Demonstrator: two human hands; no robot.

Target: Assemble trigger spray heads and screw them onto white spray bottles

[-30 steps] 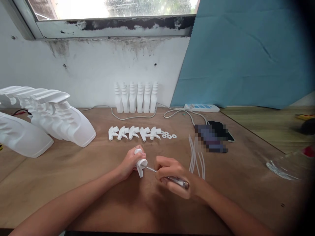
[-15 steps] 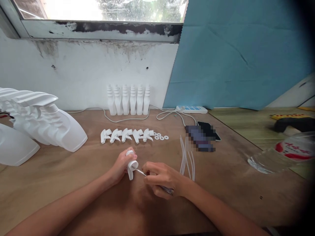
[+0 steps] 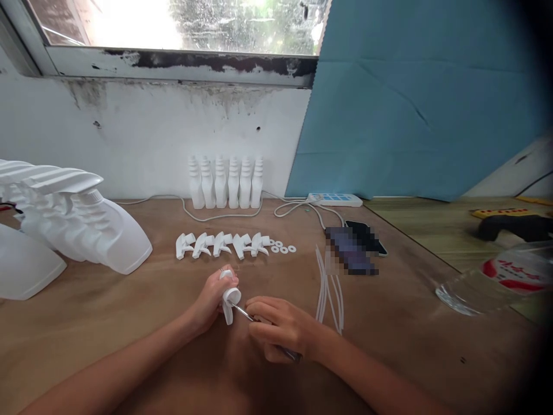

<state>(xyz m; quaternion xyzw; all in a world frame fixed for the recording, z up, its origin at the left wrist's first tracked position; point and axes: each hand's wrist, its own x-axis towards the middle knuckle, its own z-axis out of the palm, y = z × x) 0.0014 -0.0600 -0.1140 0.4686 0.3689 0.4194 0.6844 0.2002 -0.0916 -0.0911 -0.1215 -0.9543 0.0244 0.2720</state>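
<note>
A white plastic spray head (image 3: 232,295) is held in my left hand (image 3: 212,295), its round opening turned to the right and its trigger pointing down. My right hand (image 3: 283,329) is closed round a thin metal tool (image 3: 242,312), whose tip is at the opening of the spray head. How deep the tip sits cannot be made out. Beyond my hands lie several more white spray heads (image 3: 222,244) in a row, with small white rings (image 3: 284,250) at the row's right end. Thin white tubes (image 3: 322,288) lie right of my right hand.
Small white bottles (image 3: 233,183) stand by the wall, large white ones (image 3: 123,242) at the left. A cable runs to a power strip (image 3: 334,199). Two phones (image 3: 351,251), partly blurred, and a clear bottle (image 3: 496,279) are on the right.
The view has tilted up slightly, so the scene sits a little lower. My right hand and the tool have shifted slightly, with the tip still at the spray head's opening.
</note>
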